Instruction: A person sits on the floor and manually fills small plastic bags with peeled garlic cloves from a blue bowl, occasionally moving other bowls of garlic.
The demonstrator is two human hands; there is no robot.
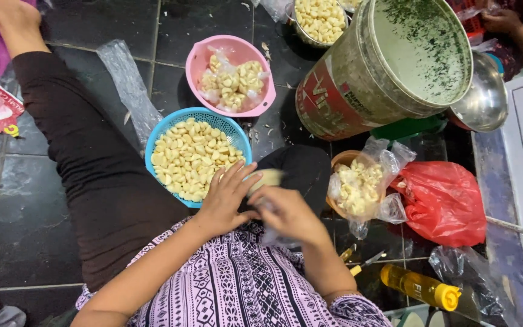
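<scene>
My left hand (225, 197) and my right hand (289, 213) meet over my lap, together holding a pale garlic clove (266, 179) that is blurred. The left fingers spread around it; the right hand grips it from below. Just left of my hands stands a blue colander (158, 136) full of peeled garlic cloves. To the right, an orange bowl (341, 158) holds a clear plastic bag of garlic (358, 186).
A pink colander (196, 60) of garlic sits behind the blue one. A big tilted tin bucket (346, 91) and a metal bowl (485, 100) stand at the back right. A red bag (443, 203), a yellow bottle (419, 287) and another person's hand (503, 21) are at right.
</scene>
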